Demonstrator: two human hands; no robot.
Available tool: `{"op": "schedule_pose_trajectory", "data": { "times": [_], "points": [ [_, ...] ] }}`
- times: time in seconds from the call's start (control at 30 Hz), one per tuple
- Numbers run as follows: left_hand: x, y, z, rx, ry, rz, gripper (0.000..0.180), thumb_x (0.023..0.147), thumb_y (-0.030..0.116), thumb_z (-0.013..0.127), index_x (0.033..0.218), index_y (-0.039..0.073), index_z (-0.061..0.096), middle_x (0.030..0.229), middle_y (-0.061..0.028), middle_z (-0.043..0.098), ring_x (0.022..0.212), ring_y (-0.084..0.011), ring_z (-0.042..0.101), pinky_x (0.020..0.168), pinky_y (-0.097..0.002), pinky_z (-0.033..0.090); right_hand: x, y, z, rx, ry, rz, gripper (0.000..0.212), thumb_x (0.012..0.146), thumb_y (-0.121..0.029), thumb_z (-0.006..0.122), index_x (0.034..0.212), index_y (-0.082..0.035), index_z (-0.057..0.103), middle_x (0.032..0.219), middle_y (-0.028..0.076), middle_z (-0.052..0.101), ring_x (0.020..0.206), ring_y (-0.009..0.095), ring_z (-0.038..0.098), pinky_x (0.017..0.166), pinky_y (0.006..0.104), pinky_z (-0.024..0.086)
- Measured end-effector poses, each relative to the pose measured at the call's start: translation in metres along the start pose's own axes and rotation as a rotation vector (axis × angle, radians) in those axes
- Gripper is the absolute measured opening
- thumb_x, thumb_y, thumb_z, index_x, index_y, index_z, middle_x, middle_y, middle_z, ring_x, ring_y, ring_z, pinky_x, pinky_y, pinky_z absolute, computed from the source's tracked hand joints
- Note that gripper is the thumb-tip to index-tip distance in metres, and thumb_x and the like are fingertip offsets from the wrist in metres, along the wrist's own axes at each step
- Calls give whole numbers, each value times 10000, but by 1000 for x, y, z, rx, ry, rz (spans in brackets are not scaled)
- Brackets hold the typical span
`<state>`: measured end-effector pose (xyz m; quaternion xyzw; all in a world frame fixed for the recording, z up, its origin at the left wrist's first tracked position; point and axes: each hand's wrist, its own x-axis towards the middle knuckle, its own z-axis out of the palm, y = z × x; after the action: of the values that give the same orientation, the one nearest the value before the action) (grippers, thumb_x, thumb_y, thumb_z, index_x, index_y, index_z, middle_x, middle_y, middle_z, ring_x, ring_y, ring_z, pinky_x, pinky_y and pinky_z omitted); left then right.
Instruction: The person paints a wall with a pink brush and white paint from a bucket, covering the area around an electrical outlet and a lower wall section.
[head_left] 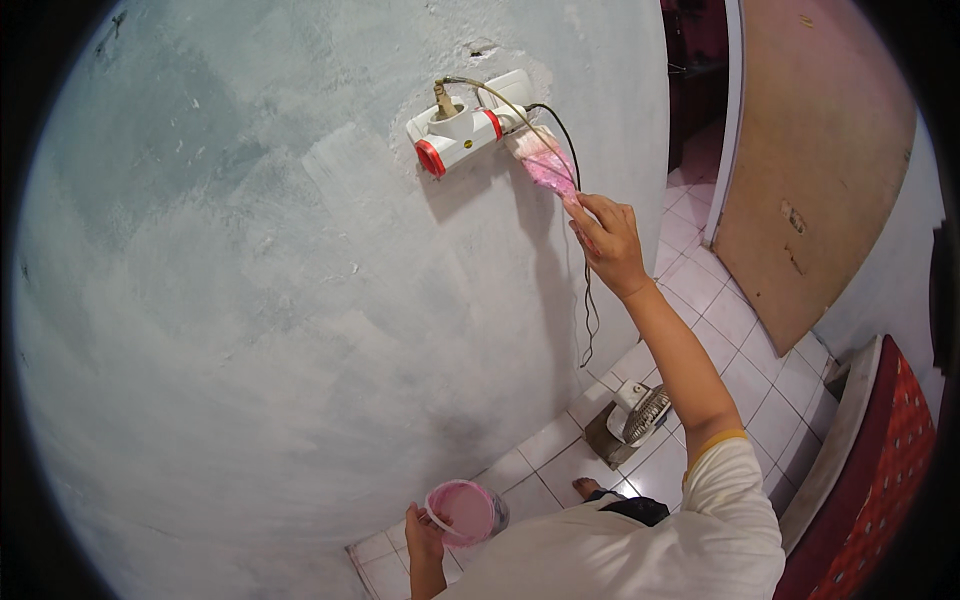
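My right hand (607,235) is raised to the wall and closed round the handle of a paintbrush (548,168). Pink paint coats the brush, and its paler bristles lie close beside a white power socket adapter (462,137) with red ends. Low at the front, my left hand (426,535) holds a small bucket (470,512) by its rim or handle; pink residue and paint show inside. The wall (300,300) has patchy grey-white paint.
Plugs and dark cables (588,300) hang from the socket near my right hand. A fan (632,415) stands on the white tiled floor (735,310). Farther right are a brown door (820,150) and a bed or mattress with a red patterned cover (880,490).
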<state>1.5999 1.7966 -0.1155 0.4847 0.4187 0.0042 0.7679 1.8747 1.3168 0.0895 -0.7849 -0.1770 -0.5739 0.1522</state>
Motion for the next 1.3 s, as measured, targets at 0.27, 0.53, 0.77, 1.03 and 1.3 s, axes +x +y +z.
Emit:
{"op": "schedule_pose_trajectory", "data": {
  "times": [0.27, 0.53, 0.77, 1.03, 1.3],
  "points": [
    [3, -8, 0, -30, -9, 0, 450, 944, 411, 535, 1075, -7, 435, 957, -173, 513, 807, -303, 569, 771, -505, 517, -41, 7, -12, 40, -176, 5, 462, 798, -38, 707, 1234, -142, 596, 1107, 29, 641, 1004, 182, 613, 770, 337, 385],
    [-5, -7, 14, 1, -19, -10, 461, 953, 418, 520, 1093, -17, 455, 977, -169, 530, 812, -294, 567, 781, -481, 510, -5, 26, -11, 12, -86, -53, 475, 791, -53, 716, 1241, -141, 593, 1104, 40, 639, 994, 198, 613, 760, 355, 401],
    [-3, -14, 13, -11, 0, 4, 446, 945, 402, 533, 1072, -14, 434, 933, -181, 530, 801, -301, 572, 753, -482, 508, -70, 24, -4, 31, -269, -49, 492, 785, -31, 665, 1259, -139, 585, 1153, 54, 627, 1036, 216, 599, 757, 361, 402],
    [-3, -12, 16, -18, -22, 28, 443, 936, 406, 550, 1046, -6, 430, 910, -171, 532, 785, -305, 576, 717, -487, 511, -129, 12, -34, 111, -647, 24, 494, 803, -43, 647, 1279, -132, 552, 1140, 66, 619, 1031, 217, 588, 785, 372, 388],
    [-2, -13, 17, -23, -49, 5, 471, 939, 413, 548, 1078, -24, 441, 932, -166, 538, 798, -295, 575, 742, -469, 511, -94, -29, -20, 648, -287, 894, 204, 891, -118, 614, 1068, -28, 658, 894, 89, 675, 776, 192, 643, 705, 313, 507]
  ]
}}
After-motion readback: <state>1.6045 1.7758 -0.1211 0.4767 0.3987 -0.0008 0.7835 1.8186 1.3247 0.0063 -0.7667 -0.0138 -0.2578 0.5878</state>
